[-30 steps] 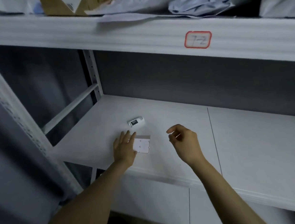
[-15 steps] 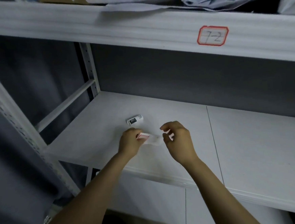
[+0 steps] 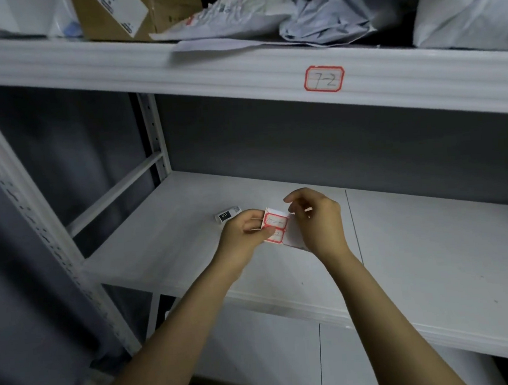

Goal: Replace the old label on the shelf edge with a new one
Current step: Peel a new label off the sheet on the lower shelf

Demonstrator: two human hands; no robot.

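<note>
The left hand (image 3: 244,235) pinches a small white sheet of red-framed paper labels (image 3: 275,225), and the right hand (image 3: 318,220) pinches its upper corner, so peel slowly, I think, because the old red-framed "7-2" label (image 3: 324,78) sits high above the fingers (image 3: 292,198) on the white metal shelf edge (image 3: 176,77).

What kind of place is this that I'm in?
Probably a parcel storeroom: white metal racking, mail bags and a cardboard box on the upper shelf, a handwritten 7-2 label on its edge.

shelf (image 3: 160,254): matt white metal | label sheet (image 3: 275,225): paper | box (image 3: 117,14): cardboard
</note>
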